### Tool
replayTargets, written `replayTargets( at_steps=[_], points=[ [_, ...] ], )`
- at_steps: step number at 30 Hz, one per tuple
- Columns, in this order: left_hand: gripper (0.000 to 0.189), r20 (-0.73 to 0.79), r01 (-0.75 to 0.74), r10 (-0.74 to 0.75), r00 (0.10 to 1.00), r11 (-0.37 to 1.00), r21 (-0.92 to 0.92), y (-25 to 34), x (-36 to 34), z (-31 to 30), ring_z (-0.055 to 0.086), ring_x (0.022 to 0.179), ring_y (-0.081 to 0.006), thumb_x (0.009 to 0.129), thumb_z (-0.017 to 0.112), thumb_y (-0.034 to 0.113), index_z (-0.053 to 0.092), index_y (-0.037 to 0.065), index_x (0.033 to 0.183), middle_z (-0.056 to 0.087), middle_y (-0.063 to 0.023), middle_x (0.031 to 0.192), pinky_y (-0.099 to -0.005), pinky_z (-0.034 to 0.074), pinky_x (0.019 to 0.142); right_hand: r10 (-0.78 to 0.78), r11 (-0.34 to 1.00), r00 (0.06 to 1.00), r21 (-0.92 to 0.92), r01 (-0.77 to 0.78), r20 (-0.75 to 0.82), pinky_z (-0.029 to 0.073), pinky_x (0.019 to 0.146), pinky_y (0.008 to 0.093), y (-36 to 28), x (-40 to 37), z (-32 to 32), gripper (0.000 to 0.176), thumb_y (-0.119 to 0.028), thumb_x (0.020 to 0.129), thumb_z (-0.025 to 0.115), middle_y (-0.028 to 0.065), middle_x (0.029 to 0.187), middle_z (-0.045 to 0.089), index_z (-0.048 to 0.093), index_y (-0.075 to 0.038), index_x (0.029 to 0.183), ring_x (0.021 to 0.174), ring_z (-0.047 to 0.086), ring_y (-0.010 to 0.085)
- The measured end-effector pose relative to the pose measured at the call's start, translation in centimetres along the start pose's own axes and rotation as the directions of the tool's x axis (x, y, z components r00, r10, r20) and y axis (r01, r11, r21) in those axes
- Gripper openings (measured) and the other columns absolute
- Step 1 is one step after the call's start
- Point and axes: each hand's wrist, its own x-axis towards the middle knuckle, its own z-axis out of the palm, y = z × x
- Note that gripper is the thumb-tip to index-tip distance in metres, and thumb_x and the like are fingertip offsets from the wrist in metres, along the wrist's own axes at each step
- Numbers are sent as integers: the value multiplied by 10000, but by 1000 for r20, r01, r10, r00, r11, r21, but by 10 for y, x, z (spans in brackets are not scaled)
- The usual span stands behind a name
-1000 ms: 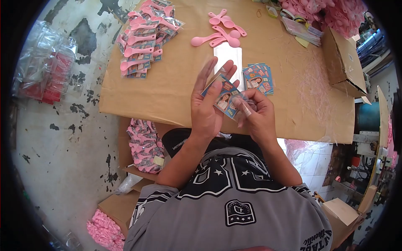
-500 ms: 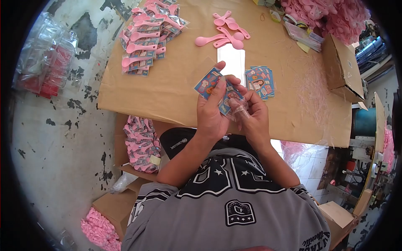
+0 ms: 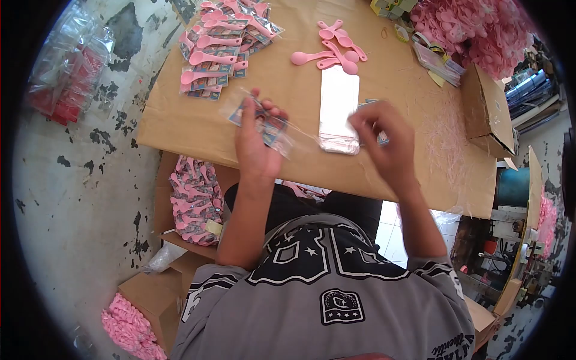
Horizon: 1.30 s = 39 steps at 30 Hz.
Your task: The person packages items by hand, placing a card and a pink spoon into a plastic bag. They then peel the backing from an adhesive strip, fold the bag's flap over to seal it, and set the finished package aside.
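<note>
My left hand (image 3: 257, 141) is closed on a blue printed card in a clear plastic bag (image 3: 275, 129), tilted above the table's left middle. My right hand (image 3: 389, 141) is curled and blurred by motion, its thumb and fingertips together; what they pinch, if anything, I cannot make out. It hovers over the stack of blue cards (image 3: 371, 101), mostly hiding it. Between the hands lies a glossy white stack of clear bags (image 3: 339, 111). Several loose pink measuring spoons (image 3: 348, 63) touch its far end.
Bagged spoons with cards (image 3: 211, 58) are piled at the table's (image 3: 288, 90) far left. A pink spoon heap (image 3: 468, 30), tape rolls (image 3: 420, 41) and a cardboard box (image 3: 487, 111) line the right. More bagged spoons (image 3: 195, 201) fill a box below the left edge.
My hands have moved apart: the left went left with the bagged card, the right moved right over the card stack. The white bag stack is now more exposed. The view has shifted slightly.
</note>
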Motion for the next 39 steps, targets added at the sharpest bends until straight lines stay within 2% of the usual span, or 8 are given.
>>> replayTargets(
  at_steps=[3, 8, 15, 21, 25, 29, 35, 39],
  points=[
    [336, -16, -62, 63, 998, 997, 52, 11, 1, 2, 611, 868, -148, 1080, 610, 299, 574, 47, 1300, 622, -52, 962, -326, 547, 876, -38, 992, 998, -122, 32, -48, 512, 626, 340, 29, 61, -3, 130, -137, 952, 738, 94, 855, 721, 735, -31, 1028, 640, 618, 191],
    [369, -42, -26, 29, 999, 996, 80, 3, -4, -9, 618, 880, -150, 1079, 612, 313, 573, 44, 1329, 629, -54, 974, -348, 550, 886, -186, 822, 977, -527, 215, 108, 558, 774, 396, 90, 140, 34, 251, -196, 988, 646, 123, 993, 743, 688, -64, 1196, 906, 715, 282],
    [382, 21, 13, -15, 1000, 996, 91, 10, -12, -15, 627, 883, -157, 1073, 621, 338, 585, 55, 1326, 640, -51, 992, -358, 552, 893, -3, 627, 971, -756, 188, 239, 557, 802, 474, 114, 179, 78, 303, -172, 988, 599, 163, 1096, 717, 659, -96, 1275, 922, 709, 345],
    [392, -4, -104, 104, 995, 994, 37, 41, 4, -15, 627, 920, -158, 1070, 622, 353, 584, 62, 1330, 653, -59, 1026, -360, 551, 904, -328, 786, 944, -544, 293, 34, 576, 677, 440, 54, 157, 42, 291, -72, 877, 699, 190, 935, 712, 646, -27, 1159, 820, 726, 356],
    [410, 4, -317, 318, 948, 947, 48, 74, 23, -7, 636, 963, -180, 1078, 596, 375, 574, 49, 1326, 654, -67, 1058, -390, 551, 996, 36, 997, 994, 78, -28, -106, 554, 698, 336, 8, 109, 26, 167, -67, 964, 688, 95, 904, 701, 670, 22, 1104, 820, 704, 172],
    [437, 34, -425, 424, 905, 904, 39, 86, 34, -2, 648, 1011, -202, 1081, 575, 398, 561, 35, 1324, 655, -78, 1091, -426, 534, 1083, 332, 873, 942, 365, -323, 42, 502, 700, 234, -1, 55, 29, 125, -73, 985, 705, 8, 912, 676, 676, 13, 1071, 819, 621, 58],
    [486, 7, -390, 391, 920, 917, 82, 77, 33, 2, 648, 1028, -189, 1086, 547, 444, 513, 58, 1379, 653, -73, 1106, -429, 519, 1103, 472, 663, 876, 616, -426, 99, 448, 674, 199, -17, 18, 79, 135, -65, 969, 738, 0, 920, 688, 667, -18, 1075, 798, 606, 37],
    [523, 9, -328, 330, 944, 936, 124, 66, 26, 13, 642, 1033, -185, 1089, 531, 462, 461, 80, 1440, 636, -70, 1127, -430, 519, 1097, 441, 547, 877, 718, -430, 189, 542, 770, 231, -27, 14, 104, 174, -78, 1001, 704, 68, 965, 721, 640, 11, 1137, 854, 674, 104]
  ],
)
